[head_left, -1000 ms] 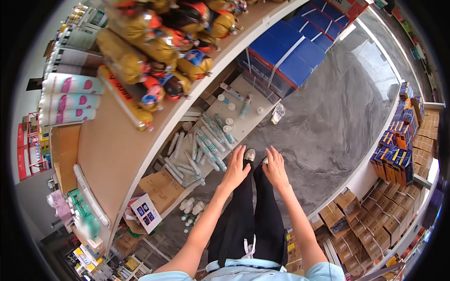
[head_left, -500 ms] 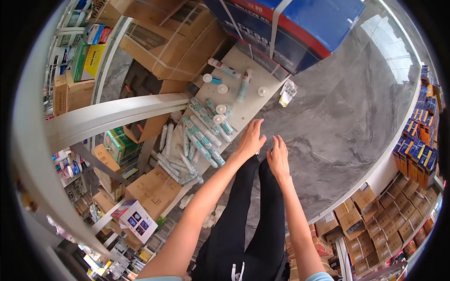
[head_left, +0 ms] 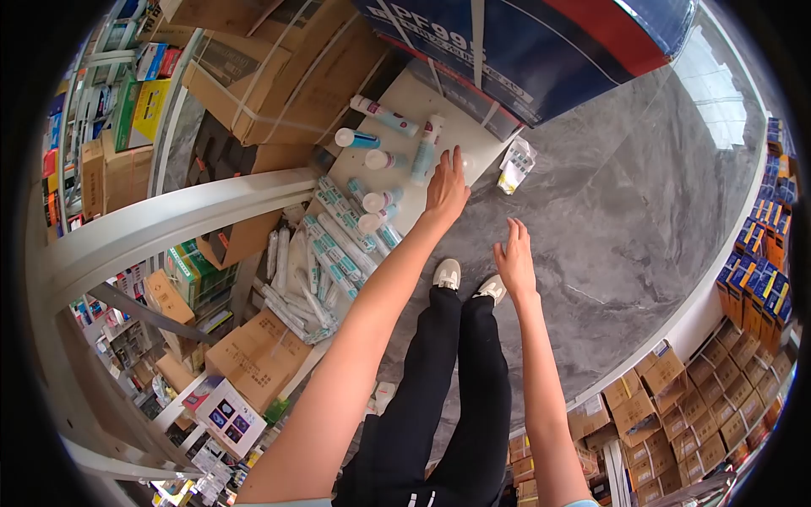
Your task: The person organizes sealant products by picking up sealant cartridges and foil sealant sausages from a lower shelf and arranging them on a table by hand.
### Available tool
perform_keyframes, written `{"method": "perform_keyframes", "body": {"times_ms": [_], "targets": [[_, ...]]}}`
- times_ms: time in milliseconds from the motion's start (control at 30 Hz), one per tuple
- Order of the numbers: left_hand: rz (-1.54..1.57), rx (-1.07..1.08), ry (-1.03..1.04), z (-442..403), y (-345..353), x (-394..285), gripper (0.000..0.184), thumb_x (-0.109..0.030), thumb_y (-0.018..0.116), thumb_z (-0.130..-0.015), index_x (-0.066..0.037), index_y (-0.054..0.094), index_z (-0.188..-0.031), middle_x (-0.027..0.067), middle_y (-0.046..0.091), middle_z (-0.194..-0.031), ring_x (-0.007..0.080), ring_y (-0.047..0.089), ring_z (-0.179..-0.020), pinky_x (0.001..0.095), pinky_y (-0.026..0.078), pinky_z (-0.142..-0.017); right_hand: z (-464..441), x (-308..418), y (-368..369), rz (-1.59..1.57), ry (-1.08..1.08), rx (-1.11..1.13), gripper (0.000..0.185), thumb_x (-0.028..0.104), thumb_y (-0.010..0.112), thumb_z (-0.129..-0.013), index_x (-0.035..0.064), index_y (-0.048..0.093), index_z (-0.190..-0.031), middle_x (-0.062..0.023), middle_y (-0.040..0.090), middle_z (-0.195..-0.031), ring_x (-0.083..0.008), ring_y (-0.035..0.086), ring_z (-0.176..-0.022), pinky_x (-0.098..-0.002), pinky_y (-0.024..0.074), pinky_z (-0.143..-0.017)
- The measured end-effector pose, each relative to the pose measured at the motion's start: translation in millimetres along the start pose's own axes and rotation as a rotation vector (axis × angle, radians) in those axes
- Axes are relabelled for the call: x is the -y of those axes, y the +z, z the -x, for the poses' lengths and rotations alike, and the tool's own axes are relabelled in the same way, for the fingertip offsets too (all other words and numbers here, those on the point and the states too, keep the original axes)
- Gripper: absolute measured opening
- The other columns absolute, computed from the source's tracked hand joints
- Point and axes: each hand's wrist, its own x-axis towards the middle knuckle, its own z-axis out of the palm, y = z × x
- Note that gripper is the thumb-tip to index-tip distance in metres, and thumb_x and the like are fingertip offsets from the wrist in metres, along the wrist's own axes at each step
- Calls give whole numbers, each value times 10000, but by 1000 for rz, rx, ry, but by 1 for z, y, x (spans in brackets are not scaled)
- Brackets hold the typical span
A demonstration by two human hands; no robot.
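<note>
My left hand point(head_left: 447, 188) is over the edge of a white board, fingers stretched out and apart, holding nothing that I can see. Just beside its fingertips lies a sealant cartridge point(head_left: 427, 150). A pale round cap point(head_left: 469, 162) is partly hidden behind the fingers; I cannot tell whether they touch it. Other cartridges stand or lie close by, among them one with a blue body point(head_left: 358, 138) and another lying on its side point(head_left: 384, 116). Wrapped sealant tubes point(head_left: 334, 253) are heaped nearer my forearm. My right hand point(head_left: 517, 258) hangs open in the air above the grey floor.
A big blue carton point(head_left: 549, 59) stands at the board's far end, with strapped brown cartons point(head_left: 279, 76) to its left. A white metal post point(head_left: 186, 207) crosses on the left. A small package point(head_left: 515, 166) lies on the floor. Stacked boxes point(head_left: 710, 414) line the right.
My left hand has moved forward to the cartridges on the board. My right hand has shifted slightly right, away from the left. The view has tilted, and my shoes now show.
</note>
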Motion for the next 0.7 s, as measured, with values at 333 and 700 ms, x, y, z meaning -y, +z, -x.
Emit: {"method": "perform_keyframes", "body": {"times_ms": [333,700], "targets": [[-53,172,34,-22,7,9,517,-146,747,-737,-55,466,-1162,224,542,-1101,412,643,-865,452,547,-755,0,-11,-3,-26,-23,73,524,39,589,-836,-69,404,-1314,-270,454,-1321,-418,440,-1243,-442,390,-1053],[507,7,141,76,-158,-54,421,-182,833,-667,-43,524,-917,121,664,-821,227,687,-733,330,530,-630,71,26,-65,-184,242,46,466,295,472,-1003,-39,423,-1323,-255,465,-1330,-413,455,-1233,-433,394,-1027]]}}
